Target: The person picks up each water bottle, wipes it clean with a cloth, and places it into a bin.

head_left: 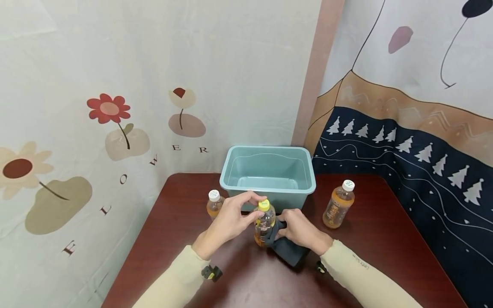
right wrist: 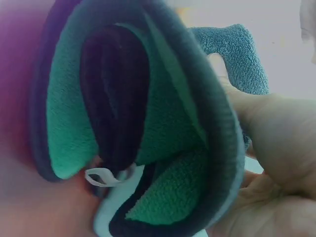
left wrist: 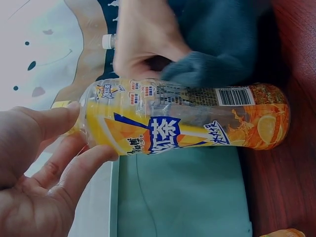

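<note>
In the head view, a clear plastic bottle of iced tea with a yellow cap [head_left: 263, 229] stands on the table in front of the blue-green bin. My left hand [head_left: 229, 217] pinches it at the cap and neck. Its yellow and orange label [left wrist: 163, 126] fills the middle of the left wrist view. My right hand [head_left: 302, 230] grips a dark grey-green cloth [head_left: 290, 252] and presses a fold of it to the bottle's right side. Up close in the right wrist view, the towel [right wrist: 168, 94] hangs folded with a dark border and a small white tag.
The blue-green plastic bin [head_left: 271, 190] sits at the table's back edge, against the curtain. A white-capped bottle [head_left: 214, 207] stands partly behind my left hand. Another white-capped bottle [head_left: 337, 208] is at the right of the dark red table [head_left: 381, 244].
</note>
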A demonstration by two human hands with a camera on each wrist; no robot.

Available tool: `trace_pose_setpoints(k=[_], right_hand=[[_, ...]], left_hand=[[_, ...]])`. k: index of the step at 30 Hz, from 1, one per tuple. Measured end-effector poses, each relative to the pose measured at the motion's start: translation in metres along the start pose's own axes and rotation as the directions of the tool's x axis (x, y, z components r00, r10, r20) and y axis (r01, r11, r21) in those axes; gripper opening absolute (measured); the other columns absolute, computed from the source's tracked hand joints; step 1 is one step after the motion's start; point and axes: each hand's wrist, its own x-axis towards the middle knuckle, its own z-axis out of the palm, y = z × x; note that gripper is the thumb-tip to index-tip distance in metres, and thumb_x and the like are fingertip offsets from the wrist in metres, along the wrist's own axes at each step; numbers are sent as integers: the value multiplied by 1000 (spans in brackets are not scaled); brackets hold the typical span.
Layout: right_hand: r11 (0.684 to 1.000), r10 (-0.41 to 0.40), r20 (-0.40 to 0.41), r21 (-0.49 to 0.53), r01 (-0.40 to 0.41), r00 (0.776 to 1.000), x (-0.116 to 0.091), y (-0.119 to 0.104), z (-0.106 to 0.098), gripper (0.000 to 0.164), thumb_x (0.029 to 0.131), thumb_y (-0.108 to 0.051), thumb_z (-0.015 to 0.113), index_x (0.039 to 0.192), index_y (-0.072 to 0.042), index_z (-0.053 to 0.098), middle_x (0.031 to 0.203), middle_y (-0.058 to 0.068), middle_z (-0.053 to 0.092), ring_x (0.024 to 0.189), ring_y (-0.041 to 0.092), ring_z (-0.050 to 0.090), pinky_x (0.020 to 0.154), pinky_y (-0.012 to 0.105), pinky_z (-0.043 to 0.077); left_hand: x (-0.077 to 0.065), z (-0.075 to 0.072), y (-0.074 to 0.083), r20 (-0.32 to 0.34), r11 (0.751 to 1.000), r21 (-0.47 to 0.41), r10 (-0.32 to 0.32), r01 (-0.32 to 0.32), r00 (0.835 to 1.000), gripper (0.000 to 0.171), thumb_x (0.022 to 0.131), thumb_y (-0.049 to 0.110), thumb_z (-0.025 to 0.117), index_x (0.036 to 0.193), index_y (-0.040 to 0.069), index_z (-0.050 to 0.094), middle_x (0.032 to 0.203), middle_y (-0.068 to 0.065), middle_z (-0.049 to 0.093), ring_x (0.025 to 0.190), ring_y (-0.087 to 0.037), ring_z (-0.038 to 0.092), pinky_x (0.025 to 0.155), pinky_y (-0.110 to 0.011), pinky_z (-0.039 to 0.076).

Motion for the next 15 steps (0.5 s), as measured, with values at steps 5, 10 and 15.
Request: trace_pose_setpoints(k=[5, 10, 15], right_hand=[[999, 28, -35, -29, -29, 999, -1, -17, -21, 34, 93, -13, 100, 127, -15, 92, 98, -3, 82, 91, 2, 70, 75, 20, 57], [997, 68, -68, -24, -70, 995, -1, -34, -39, 50, 92, -15, 102, 137, -6, 85, 102, 1, 80, 89, 4, 66, 73, 20, 56], [997, 73, -100, -8, -75, 992, 1, -45, -53, 61, 89, -19, 104, 143, -5, 81, 102, 1, 79, 90, 7, 64, 71, 21, 57]], left_hand=[[0, -2, 1, 0, 1000, -12, -7, 7, 1000, 35, 101, 14, 94, 133, 24, 82, 123, 5, 87, 115, -17, 84, 99, -36, 69], [-1, -4, 1, 8, 999, -13, -30, 30, 1000, 36, 101, 16, 94, 134, 26, 82, 126, 6, 88, 115, -17, 84, 98, -34, 68], [0, -5, 1, 17, 999, -21, -47, 47, 999, 38, 100, 17, 95, 135, 27, 83, 131, 5, 88, 121, -18, 84, 92, -30, 66]])
